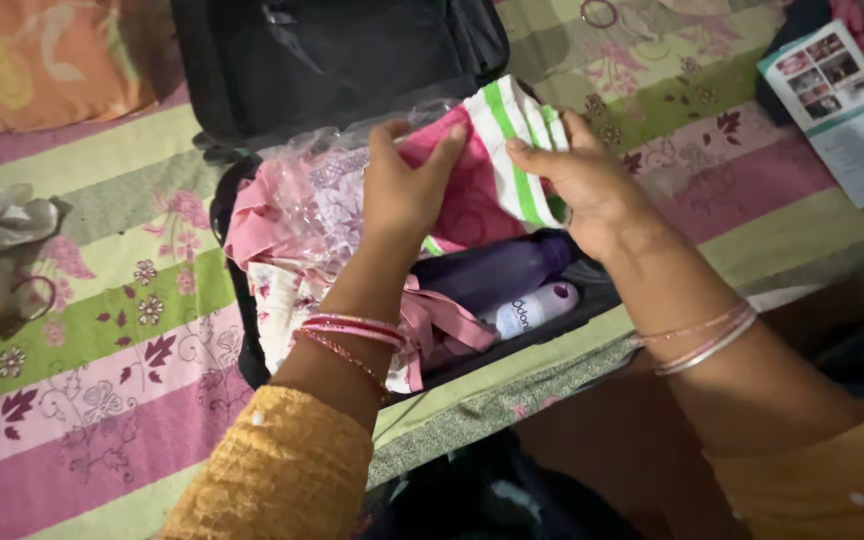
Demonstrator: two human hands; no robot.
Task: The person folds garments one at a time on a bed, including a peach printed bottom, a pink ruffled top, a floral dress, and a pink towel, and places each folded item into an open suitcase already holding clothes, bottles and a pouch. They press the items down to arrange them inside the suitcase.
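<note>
Over the open black suitcase [242,330], both hands, left hand [407,190] and right hand [577,180], grasp a folded pink, white and green striped cloth [497,150], wrists bent inward.

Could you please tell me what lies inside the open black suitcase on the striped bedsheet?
Inside the black suitcase lie a purple bottle, a white spray can, pink floral clothes and clear plastic wrap. Anything beneath them is covered.

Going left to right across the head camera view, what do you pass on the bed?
Crumpled white bag → pink clothes in clear plastic → left hand → pink, white and green striped cloth → right hand → printed leaflet.
</note>
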